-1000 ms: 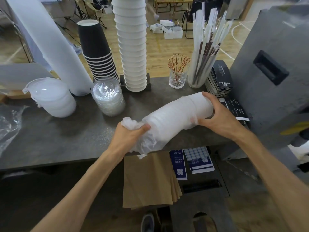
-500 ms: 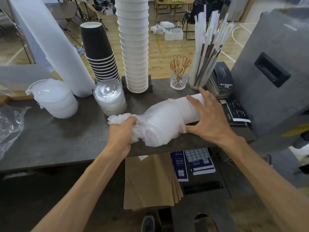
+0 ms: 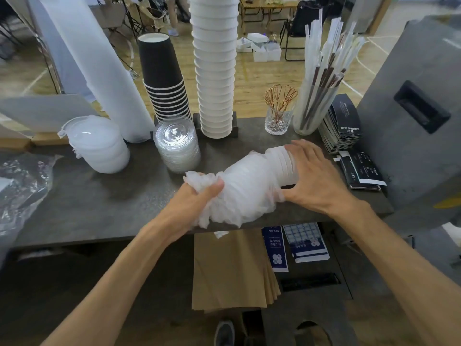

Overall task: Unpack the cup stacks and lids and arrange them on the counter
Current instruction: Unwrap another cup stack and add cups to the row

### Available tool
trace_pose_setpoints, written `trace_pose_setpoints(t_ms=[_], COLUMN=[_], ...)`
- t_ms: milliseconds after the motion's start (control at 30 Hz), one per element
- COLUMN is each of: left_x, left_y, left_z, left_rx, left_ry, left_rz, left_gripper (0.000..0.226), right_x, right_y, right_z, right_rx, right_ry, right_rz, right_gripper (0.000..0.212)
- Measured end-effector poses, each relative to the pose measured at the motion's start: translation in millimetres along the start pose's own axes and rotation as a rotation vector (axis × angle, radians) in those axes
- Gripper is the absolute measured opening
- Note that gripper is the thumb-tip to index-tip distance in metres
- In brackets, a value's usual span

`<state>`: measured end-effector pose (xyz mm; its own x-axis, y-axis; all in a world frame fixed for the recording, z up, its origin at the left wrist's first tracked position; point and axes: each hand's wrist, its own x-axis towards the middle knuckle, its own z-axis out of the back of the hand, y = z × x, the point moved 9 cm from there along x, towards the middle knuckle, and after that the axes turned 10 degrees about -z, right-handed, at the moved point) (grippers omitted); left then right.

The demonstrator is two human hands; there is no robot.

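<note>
A stack of white lids (image 3: 282,164) lies on its side near the front edge of the dark counter (image 3: 104,203), half inside a thin plastic wrapper (image 3: 239,196). My left hand (image 3: 197,198) grips the bunched wrapper end. My right hand (image 3: 314,181) holds the bared right end of the lid stack. Behind stand a stack of clear lids (image 3: 177,146), a pile of white lids (image 3: 99,146), a black cup stack (image 3: 163,78) and a tall white cup stack (image 3: 215,68).
A sleeved white cup column (image 3: 99,71) leans at the back left. A crumpled clear bag (image 3: 22,183) lies at the left. A glass of picks (image 3: 278,116), a straw jar (image 3: 316,106), black sleeves (image 3: 343,123) and a grey box (image 3: 419,116) fill the right. Brown paper bags (image 3: 229,270) lie below.
My left hand has pulled the wrapper leftward along the stack. The right end of the lids now shows bare, and the stack sits shorter and more bunched inside the wrapper.
</note>
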<state>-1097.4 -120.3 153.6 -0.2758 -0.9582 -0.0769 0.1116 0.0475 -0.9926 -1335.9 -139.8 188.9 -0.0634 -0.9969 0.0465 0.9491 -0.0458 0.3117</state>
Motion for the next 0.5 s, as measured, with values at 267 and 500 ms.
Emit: trace_pose_setpoints(t_ms=[267, 500], left_x=[9.5, 18.7], left_y=[-3.6, -5.5], left_z=[8.3, 7.0], left_rx=[0.507, 0.891], left_ry=[-0.154, -0.253], left_rz=[-0.184, -0.203], left_gripper=[0.044, 0.042], right_x=[3.0, -2.9], right_y=[2.7, -2.8], right_z=[5.7, 9.8], right_rx=[-0.112, -0.111], right_ry=[0.015, -0.103], right_rz=[0.024, -0.075], right_gripper=[0.101, 0.100])
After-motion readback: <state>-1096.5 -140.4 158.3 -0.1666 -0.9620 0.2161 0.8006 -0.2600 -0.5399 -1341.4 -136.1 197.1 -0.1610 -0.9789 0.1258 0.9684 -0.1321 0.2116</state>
